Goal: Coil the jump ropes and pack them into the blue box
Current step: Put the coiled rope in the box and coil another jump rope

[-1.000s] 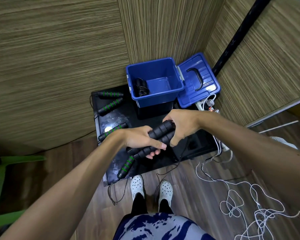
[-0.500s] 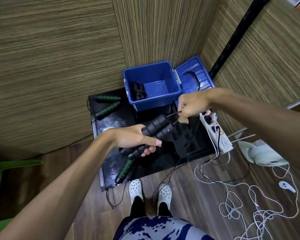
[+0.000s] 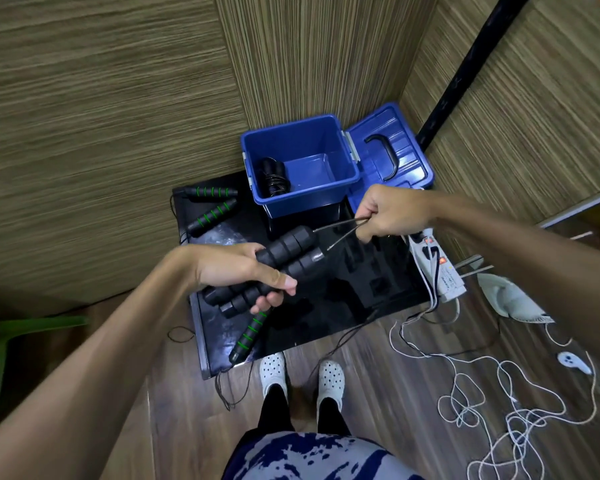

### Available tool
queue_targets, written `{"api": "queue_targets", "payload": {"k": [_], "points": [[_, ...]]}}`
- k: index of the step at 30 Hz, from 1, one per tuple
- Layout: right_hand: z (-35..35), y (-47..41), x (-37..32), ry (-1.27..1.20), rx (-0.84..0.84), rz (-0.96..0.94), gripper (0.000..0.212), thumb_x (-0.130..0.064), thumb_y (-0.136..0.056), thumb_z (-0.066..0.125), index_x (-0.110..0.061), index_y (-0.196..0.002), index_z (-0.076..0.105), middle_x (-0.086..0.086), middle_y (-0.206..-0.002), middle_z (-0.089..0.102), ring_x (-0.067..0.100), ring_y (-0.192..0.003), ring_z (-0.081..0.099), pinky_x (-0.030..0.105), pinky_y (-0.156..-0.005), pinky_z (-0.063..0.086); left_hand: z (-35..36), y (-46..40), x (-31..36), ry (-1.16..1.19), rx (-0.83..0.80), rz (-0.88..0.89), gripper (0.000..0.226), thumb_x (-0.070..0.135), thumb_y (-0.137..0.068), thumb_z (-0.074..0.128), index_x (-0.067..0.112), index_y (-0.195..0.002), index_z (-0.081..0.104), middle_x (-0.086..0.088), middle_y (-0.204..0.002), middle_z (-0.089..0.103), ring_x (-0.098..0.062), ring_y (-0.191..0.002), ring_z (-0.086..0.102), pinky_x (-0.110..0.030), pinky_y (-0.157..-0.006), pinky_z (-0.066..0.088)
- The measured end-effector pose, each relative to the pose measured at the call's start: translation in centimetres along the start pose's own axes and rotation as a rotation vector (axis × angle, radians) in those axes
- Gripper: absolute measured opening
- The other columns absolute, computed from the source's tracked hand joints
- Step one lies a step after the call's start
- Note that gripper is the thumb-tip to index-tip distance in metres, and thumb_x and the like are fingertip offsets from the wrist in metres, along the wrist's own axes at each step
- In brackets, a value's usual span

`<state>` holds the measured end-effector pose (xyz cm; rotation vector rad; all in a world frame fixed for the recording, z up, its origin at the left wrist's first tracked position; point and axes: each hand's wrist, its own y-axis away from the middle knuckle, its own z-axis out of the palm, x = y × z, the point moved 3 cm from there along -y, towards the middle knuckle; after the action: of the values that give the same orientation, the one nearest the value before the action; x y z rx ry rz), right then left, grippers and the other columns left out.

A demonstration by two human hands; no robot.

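Both black handles gripped together, cords drawn taut at frame centre.

The left hand (image 3: pixel 243 268) wraps the foam handles (image 3: pixel 284 258); the right hand (image 3: pixel 385 213) pinches the thin cords (image 3: pixel 340 230), probably light, springy, slippery. Blue box (image 3: pixel 329 199) sits upper centre.

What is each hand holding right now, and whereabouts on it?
The left hand grips the two black handles together around their middles. The right hand pinches both cords just past the handle ends.
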<state>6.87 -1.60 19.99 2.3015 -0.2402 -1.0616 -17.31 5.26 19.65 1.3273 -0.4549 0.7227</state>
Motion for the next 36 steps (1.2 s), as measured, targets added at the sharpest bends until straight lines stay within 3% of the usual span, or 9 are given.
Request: {"api": "queue_targets", "payload": {"k": [7, 10, 13, 19, 23, 26, 29, 33, 36], "points": [[-3.8, 1.6, -1.4, -0.031, -0.093, 0.044, 0.051, -0.007, -0.087, 0.065, -0.020, -0.054, 0.029, 0.001, -0.050, 0.021, 0.017, -0.045, 0.014, 0.023, -0.044, 0.014, -1.7, 3.6, 1.3, -0.017, -0.006, -0.041, 0.022, 0.019, -0.090, 0.071, -0.002, -0.096, 0.065, -0.010, -0.071, 0.053, -0.019, -0.059, 0.049, -0.028, -0.058, 0.048], [-4.7, 1.9, -1.2, 0.012, -0.075, 0.032, 0.049, -0.013, -0.085, 0.066, -0.021, -0.055, 0.028, 0.005, -0.055, 0.021, 0.021, -0.054, 0.014, 0.036, -0.053, 0.014, -1.9, 3.5, 1.2, -0.018, 0.025, -0.060, 0.028, 0.021, -0.089, 0.072, -0.004, -0.100, 0.063, -0.009, -0.071, 0.054, -0.019, -0.060, 0.049, -0.027, -0.058, 0.047], [-5.4, 2.5, -0.8, 0.055, -0.009, 0.038, 0.048, -0.021, -0.081, 0.069, -0.021, -0.054, 0.028, 0.005, -0.055, 0.022, 0.021, -0.055, 0.015, 0.034, -0.053, 0.016, -1.3, 2.8, 0.9, -0.007, 0.014, -0.064, 0.026, 0.018, -0.092, 0.070, -0.003, -0.102, 0.059, -0.008, -0.071, 0.053, -0.017, -0.059, 0.049, -0.026, -0.058, 0.048], [-6.9, 2.9, -0.7, -0.333, -0.004, 0.069, 0.043, -0.030, -0.096, 0.049, -0.025, -0.059, 0.029, -0.005, -0.052, 0.016, 0.013, -0.045, 0.013, 0.029, -0.044, 0.012, -0.5, 1.2, -0.4, 0.066, 0.156, 0.028, 0.023, 0.019, -0.092, 0.071, 0.000, -0.098, 0.058, -0.008, -0.069, 0.053, -0.017, -0.058, 0.049, -0.027, -0.056, 0.048], [-6.2, 2.1, -2.5, -0.701, 0.095, 0.097, 0.042, -0.026, -0.107, 0.031, -0.024, -0.066, 0.033, -0.010, -0.051, 0.017, 0.003, -0.037, 0.014, 0.017, -0.030, 0.011, 0.9, -1.8, -0.8, 0.447, 0.374, 0.116, 0.053, 0.053, -0.080, 0.067, 0.006, -0.100, 0.056, -0.004, -0.067, 0.051, -0.012, -0.054, 0.046, -0.023, -0.047, 0.046], [-3.7, 1.8, -5.4, -0.772, 0.168, 0.021, 0.039, -0.026, -0.109, 0.028, -0.022, -0.071, 0.035, -0.010, -0.051, 0.019, 0.003, -0.038, 0.014, 0.017, -0.030, 0.011, 2.1, -4.2, 0.3, 0.788, 0.376, 0.129, 0.079, 0.082, -0.060, 0.057, 0.010, -0.093, 0.052, -0.001, -0.066, 0.047, -0.010, -0.051, 0.043, -0.022, -0.050, 0.044], [-0.1, 2.2, -8.3, -0.730, 0.217, -0.072, 0.035, -0.017, -0.105, 0.033, -0.022, -0.070, 0.035, -0.008, -0.050, 0.020, 0.007, -0.039, 0.018, 0.018, -0.034, 0.014, 2.1, -5.3, 2.0, 1.008, 0.383, 0.255, 0.084, 0.094, -0.063, 0.044, 0.015, -0.089, 0.052, 0.001, -0.068, 0.044, -0.008, -0.050, 0.042, -0.022, -0.049, 0.043], [4.7, 2.4, -9.6, -0.605, 0.290, -0.096, 0.035, -0.010, -0.098, 0.038, -0.020, -0.065, 0.033, -0.007, -0.048, 0.024, 0.009, -0.039, 0.022, 0.018, -0.038, 0.020, 2.0, -5.0, 4.5, 0.921, 0.464, 0.393, 0.082, 0.095, -0.074, 0.025, 0.021, -0.072, 0.060, -0.005, -0.072, 0.050, -0.020, -0.064, 0.053, -0.032, -0.060, 0.050], [6.0, 2.8, -9.9, -0.366, 0.430, -0.168, 0.045, -0.012, -0.106, 0.034, -0.017, -0.061, 0.033, -0.009, -0.050, 0.030, 0.005, -0.041, 0.033, 0.009, -0.055, 0.032, 1.4, -4.9, 4.3, 0.876, 0.536, 0.342, 0.089, 0.099, -0.064, 0.041, 0.017, -0.085, 0.068, 0.000, -0.075, 0.059, -0.021, -0.077, 0.064, -0.036, -0.085, 0.057]]}}
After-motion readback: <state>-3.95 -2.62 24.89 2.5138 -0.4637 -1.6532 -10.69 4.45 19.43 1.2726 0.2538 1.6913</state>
